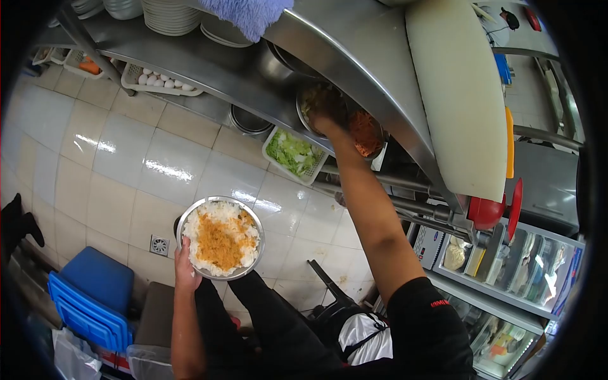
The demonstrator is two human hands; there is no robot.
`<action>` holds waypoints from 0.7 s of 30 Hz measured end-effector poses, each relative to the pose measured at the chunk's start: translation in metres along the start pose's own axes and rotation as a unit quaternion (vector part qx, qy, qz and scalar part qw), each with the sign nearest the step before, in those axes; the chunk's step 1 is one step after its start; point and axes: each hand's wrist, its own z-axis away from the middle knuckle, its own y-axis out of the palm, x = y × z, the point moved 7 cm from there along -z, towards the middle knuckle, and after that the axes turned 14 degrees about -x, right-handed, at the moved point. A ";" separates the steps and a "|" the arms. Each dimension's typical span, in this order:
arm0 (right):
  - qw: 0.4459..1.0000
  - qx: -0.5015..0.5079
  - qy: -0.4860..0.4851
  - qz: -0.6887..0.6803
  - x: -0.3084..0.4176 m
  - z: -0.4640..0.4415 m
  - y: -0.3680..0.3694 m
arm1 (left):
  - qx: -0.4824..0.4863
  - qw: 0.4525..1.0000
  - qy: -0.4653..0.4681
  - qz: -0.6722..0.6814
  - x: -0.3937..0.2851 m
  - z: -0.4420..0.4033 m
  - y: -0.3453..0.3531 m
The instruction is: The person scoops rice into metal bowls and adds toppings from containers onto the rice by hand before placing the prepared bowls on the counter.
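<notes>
My left hand (185,265) grips the rim of a round metal bowl (258,261), thumb on the near side and the other fingers hidden beneath. White rice (218,206) fills the bowl, with an orange shredded topping (221,240) heaped over its middle. My right hand (322,120) reaches under the counter into a metal bowl (300,114) of pale greenish shreds; its fingers are in shadow and hard to make out. Right beside it stands another metal container of shredded carrot (364,132).
A white basket of chopped lettuce (294,152) sits below the shelf (209,82). Farther left is a basket of eggs (155,79). Overhead, the steel counter (373,57) carries a long white board (453,95). Blue stools (95,291) stand lower left.
</notes>
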 end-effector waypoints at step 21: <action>0.998 0.014 -0.066 -0.005 0.025 0.041 -0.020 | 0.058 0.997 0.013 0.043 0.004 -0.006 0.004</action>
